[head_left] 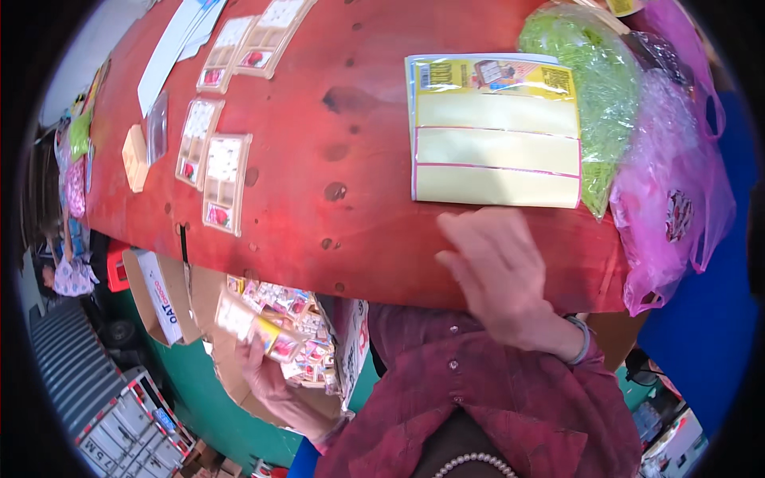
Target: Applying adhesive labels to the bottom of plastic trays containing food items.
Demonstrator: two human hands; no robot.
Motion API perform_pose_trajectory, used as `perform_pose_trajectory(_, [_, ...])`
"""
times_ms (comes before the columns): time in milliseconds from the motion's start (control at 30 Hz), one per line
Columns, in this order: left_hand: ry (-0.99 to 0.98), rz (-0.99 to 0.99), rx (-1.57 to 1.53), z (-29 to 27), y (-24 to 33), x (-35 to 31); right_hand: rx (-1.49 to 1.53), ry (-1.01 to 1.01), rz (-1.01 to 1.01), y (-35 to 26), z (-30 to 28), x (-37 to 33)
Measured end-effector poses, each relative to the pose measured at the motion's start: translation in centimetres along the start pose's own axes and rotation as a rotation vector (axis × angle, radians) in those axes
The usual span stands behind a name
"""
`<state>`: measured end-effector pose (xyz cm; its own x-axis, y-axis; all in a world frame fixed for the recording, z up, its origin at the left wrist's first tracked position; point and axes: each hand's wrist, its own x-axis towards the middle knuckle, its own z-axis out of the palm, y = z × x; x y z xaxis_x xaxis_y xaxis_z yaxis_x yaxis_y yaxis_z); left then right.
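Note:
My left hand [267,378], low at the left, is closed on a small clear-lidded compartment pack [239,319] with a white part, a yellow band and red pieces. It holds the pack over an open cardboard box [227,362] filled with similar packs [315,350]. My right hand [502,271], slightly blurred, hovers over the red table's near edge. Its thumb stands apart from the bent fingers and nothing shows between them. Just beyond those fingers lies a stack of pale yellow label sheets [494,147] with pink lines and a printed top strip.
Several compartment packs [227,183] lie on the red table [382,255] at the left, by a light wooden piece [135,159] and white sheets [171,52]. At the right are a clear bag of green material [590,88] and a pink plastic bag [669,175].

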<state>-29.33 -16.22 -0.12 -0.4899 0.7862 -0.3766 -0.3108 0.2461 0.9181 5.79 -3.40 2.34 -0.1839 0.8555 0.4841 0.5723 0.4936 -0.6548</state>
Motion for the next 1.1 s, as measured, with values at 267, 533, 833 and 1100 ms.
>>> perform_pose_trajectory(267, [0.435, 0.0, 1.39, -12.1, -6.6, -0.1, -0.738, -0.277, 0.187, 3.6, -3.7, 0.2])
perform_pose_trajectory(533, [-0.23, 0.298, 0.599, 13.1, 1.2, 1.0, -0.647, -0.256, 0.128, 5.8, -2.7, -0.5])
perform_pose_trajectory(833, [-0.713, -0.302, -0.017, 24.3, 3.5, 5.6, -0.464, -0.123, -0.019, 3.0, -4.5, -1.5])
perform_pose_trajectory(1100, [-0.74, -0.096, 0.131, 26.8, 0.5, 4.6, -0.073, -0.391, 0.089, 2.2, -5.9, -2.0])
